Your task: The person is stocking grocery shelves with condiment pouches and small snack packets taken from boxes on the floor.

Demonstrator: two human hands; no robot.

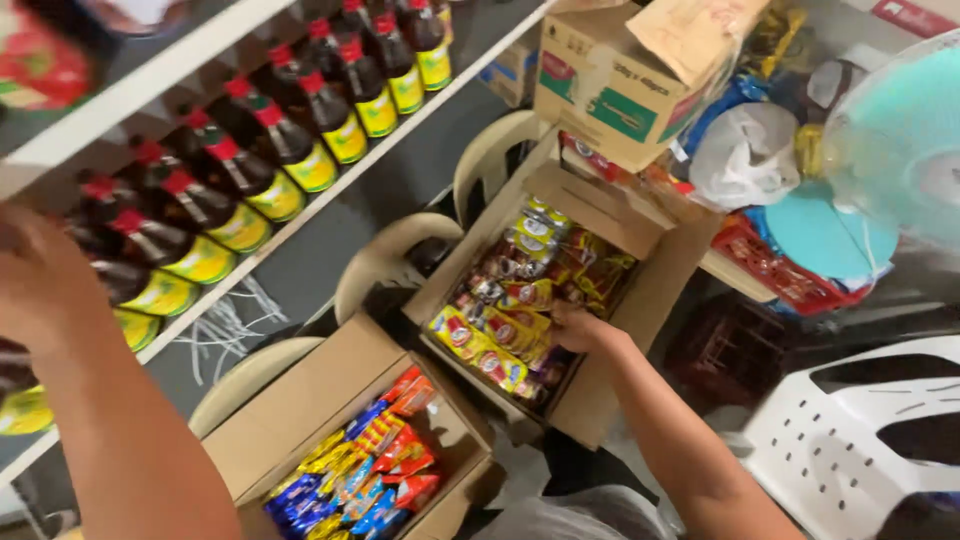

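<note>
Inside the snack carton (655, 270), right hand (578, 327) (left hand (35, 280) raised) touches packets (500, 335).

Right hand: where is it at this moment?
In the head view, the right hand sits centre-right, reaching into the open cardboard box of yellow and red snack packets.

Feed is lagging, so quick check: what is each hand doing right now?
Left hand: raised at the white shelf of dark red-capped bottles; grip cannot be told.
Right hand: in the open cardboard box of yellow and red snack packets, fingers hidden; cannot tell.
</note>
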